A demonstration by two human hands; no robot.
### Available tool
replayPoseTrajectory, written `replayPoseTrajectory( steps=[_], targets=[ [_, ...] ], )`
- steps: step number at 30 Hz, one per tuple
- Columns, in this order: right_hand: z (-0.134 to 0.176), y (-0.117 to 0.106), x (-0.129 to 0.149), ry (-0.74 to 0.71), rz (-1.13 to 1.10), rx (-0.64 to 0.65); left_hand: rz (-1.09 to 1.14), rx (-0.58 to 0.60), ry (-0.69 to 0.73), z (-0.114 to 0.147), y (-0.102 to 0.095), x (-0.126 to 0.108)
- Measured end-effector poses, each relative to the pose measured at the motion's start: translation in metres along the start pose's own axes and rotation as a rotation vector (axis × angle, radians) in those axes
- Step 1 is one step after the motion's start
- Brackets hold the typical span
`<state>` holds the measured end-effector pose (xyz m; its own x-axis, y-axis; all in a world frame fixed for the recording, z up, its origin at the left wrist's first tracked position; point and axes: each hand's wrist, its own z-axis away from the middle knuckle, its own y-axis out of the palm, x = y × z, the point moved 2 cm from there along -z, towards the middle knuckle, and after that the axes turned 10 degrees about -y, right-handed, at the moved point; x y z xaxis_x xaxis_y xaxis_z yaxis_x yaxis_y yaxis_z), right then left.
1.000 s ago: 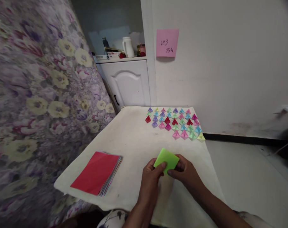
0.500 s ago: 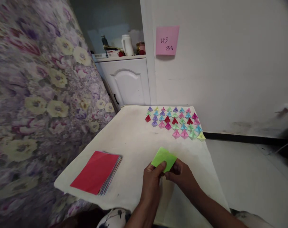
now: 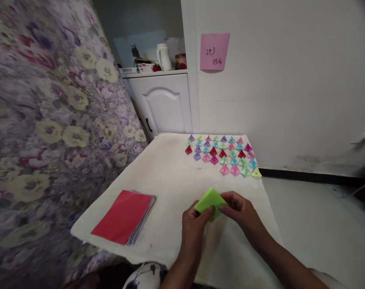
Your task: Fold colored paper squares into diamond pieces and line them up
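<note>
A small bright green folded paper (image 3: 209,199) is held between my two hands above the near part of the table. My left hand (image 3: 194,216) pinches its lower left side, thumb on top. At its right corner my right hand (image 3: 238,208) grips the edge with thumb and fingers. Farther back on the table lie rows of several small folded paper pieces (image 3: 223,153) in pink, red, blue, green, purple and yellow. To the left of my hands rests a stack of coloured paper (image 3: 122,216) with a red sheet on top.
The pale table cover (image 3: 158,168) runs back to the wall. Floral curtain (image 3: 62,120) hangs along the left side. A white cabinet (image 3: 167,100) stands behind, with a white jug (image 3: 164,58) on its shelf. A pink note (image 3: 215,52) is stuck on the wall.
My right hand has moved up along the green paper's right side to its corner. The paper has turned and shows a fold across it. My left hand keeps its pinch.
</note>
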<state>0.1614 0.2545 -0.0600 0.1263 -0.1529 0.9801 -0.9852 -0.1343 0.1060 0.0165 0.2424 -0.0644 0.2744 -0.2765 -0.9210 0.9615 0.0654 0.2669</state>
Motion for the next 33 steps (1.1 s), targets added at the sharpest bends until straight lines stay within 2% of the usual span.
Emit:
replayPoseTrajectory(
  steps=[14,18,21,24,28,33],
  targets=[
    [0.006,0.001,0.014,-0.111,0.142,-0.017,-0.007,0.070,0.018,0.002,0.005,0.003],
    [0.010,0.001,0.026,-0.260,0.307,-0.094,-0.047,0.055,0.044,0.004,0.004,0.000],
    [0.012,0.000,0.032,-0.392,0.371,-0.101,-0.109,0.051,0.065,0.005,0.003,-0.003],
    [0.013,-0.001,0.033,-0.464,0.403,-0.098,-0.150,0.049,0.089,0.006,0.004,-0.005],
    [0.013,-0.002,0.033,-0.495,0.430,-0.098,-0.147,0.043,0.104,0.007,0.006,-0.004],
    [0.014,-0.003,0.034,-0.489,0.444,-0.105,-0.114,0.056,0.057,0.007,0.007,-0.003]
  ],
)
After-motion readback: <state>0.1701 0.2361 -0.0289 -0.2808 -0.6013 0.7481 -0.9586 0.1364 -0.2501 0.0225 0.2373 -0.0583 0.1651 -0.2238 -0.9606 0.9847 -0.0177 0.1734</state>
